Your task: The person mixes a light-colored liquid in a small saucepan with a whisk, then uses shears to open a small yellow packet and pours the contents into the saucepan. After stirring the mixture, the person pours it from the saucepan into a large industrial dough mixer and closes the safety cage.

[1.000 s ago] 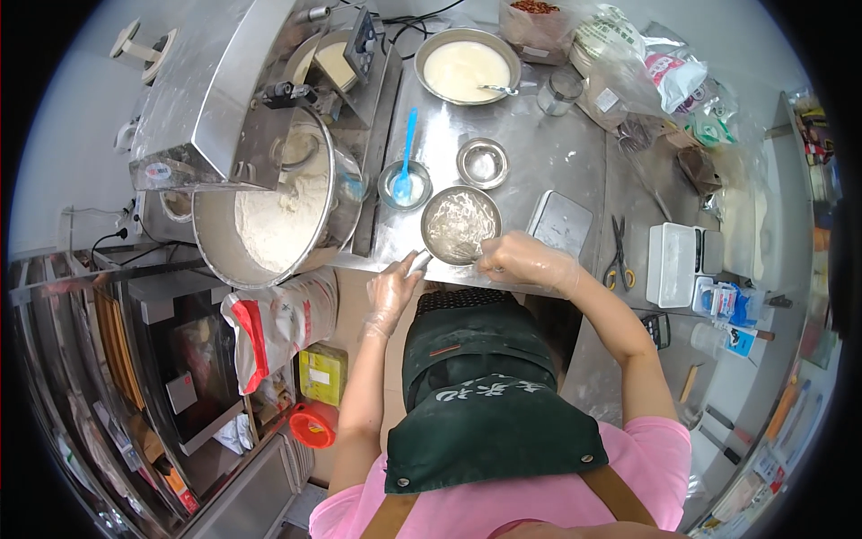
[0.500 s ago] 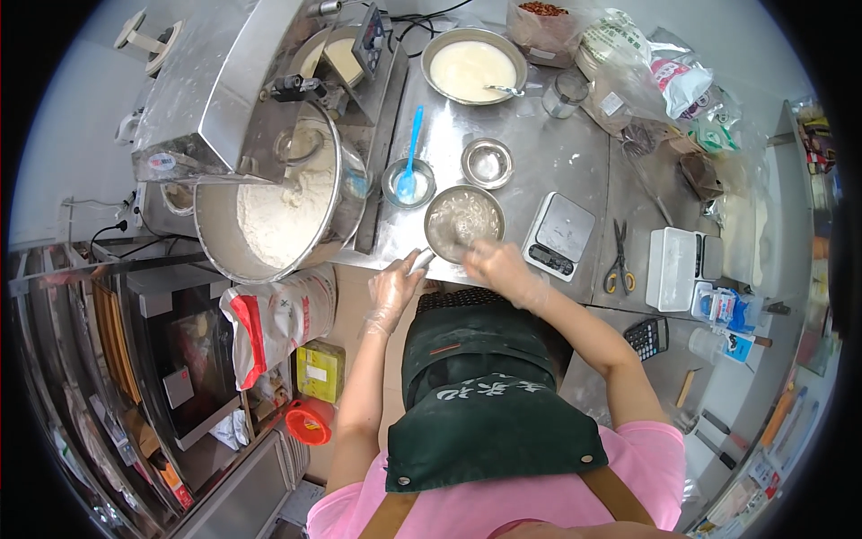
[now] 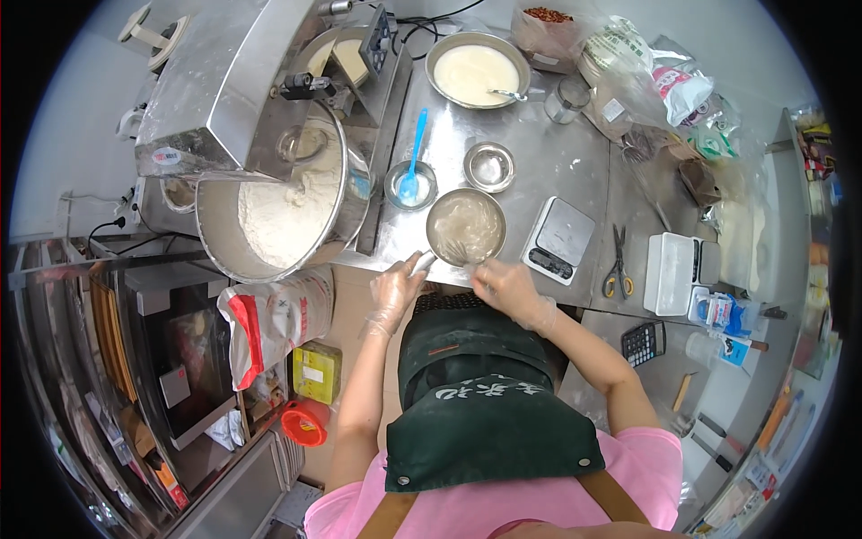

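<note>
My left hand (image 3: 396,289), in a clear plastic glove, grips the light handle (image 3: 423,261) of a small metal saucepan (image 3: 433,212) at the table's front edge. Cloudy, pale greyish liquid with streaks lies in the pan. Also gloved, my right hand (image 3: 510,291) is closed around a whisk whose wires (image 3: 458,251) dip into the liquid at the pan's near side. The whisk's handle is mostly hidden by the fingers. Just beyond the pan stand a small bowl (image 3: 433,199) with a blue spatula (image 3: 419,135) and a small metal bowl (image 3: 512,169).
A mixer (image 3: 215,99) with a large bowl (image 3: 208,229) of flour-like powder stands left. Behind is a wide bowl (image 3: 523,67) of creamy liquid. To the right are a scale (image 3: 566,232), scissors (image 3: 620,260), a white container (image 3: 669,269), bags (image 3: 620,54) and a calculator (image 3: 644,342).
My right hand has shifted slightly right and toward me, with the whisk now at the pan's near side. The liquid's swirl looks smoother. My left hand stays on the handle.
</note>
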`<state>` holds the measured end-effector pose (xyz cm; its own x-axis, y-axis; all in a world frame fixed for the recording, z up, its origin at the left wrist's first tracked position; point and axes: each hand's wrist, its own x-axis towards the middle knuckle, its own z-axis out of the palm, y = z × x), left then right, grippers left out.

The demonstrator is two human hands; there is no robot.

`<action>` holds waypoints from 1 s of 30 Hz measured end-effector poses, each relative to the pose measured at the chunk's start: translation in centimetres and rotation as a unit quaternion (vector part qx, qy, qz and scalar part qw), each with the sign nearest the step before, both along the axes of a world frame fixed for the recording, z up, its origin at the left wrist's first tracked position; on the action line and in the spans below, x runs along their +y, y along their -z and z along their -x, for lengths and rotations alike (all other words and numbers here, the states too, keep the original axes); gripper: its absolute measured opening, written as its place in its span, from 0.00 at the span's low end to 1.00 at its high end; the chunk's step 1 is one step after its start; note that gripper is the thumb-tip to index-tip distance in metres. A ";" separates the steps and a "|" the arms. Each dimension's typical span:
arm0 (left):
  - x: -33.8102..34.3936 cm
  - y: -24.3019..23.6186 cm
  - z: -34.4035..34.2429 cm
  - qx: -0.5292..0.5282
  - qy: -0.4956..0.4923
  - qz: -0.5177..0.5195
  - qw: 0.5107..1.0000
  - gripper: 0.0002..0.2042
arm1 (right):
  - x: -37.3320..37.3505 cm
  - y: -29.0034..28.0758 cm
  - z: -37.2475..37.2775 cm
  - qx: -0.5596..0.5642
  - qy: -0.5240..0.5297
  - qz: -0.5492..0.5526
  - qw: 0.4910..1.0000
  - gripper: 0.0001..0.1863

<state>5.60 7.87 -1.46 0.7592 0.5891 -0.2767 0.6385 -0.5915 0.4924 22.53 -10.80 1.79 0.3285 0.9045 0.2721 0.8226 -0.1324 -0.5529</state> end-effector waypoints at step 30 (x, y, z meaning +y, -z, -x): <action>0.0 -1.6 -0.4 0.020 -0.002 0.034 0.999 0.21 | 0.0 3.8 -5.2 0.575 0.283 -0.035 0.767 0.13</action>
<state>6.04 7.84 0.10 0.7443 0.5704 -0.3472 0.6610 -0.5550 0.5051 27.78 -10.83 -2.04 0.7226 0.5240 -0.4508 -0.3920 -0.2265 -0.8916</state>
